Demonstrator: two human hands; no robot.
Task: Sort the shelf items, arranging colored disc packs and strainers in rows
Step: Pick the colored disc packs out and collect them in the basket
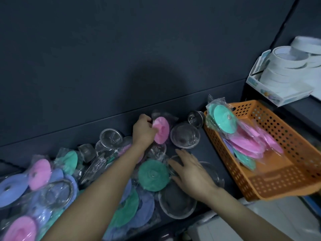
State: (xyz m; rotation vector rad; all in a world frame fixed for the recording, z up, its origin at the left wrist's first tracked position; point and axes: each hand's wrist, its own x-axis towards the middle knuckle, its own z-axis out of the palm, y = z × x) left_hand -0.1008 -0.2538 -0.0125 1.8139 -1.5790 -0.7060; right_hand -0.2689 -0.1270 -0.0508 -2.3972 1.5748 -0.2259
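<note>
Setting the pink disc pack [161,130] upright at the back of the shelf [217,152] looks like the step in hand. The left hand [143,131] pinches its edge with curled fingers. The right hand [191,173] lies flat and open on a strainer [214,173]; it should steady the pile beside the green disc pack [153,174].

Dark shelf [214,154] is a mess: disc packs [152,174] and metal strainers [185,138] heaped left of the orange basket [251,186], which sits there too.

A shop: dark shelf [217,153] of bagged disc packs [152,174], orange stock basket [286,180], boxed tape rolls [284,66].
</note>
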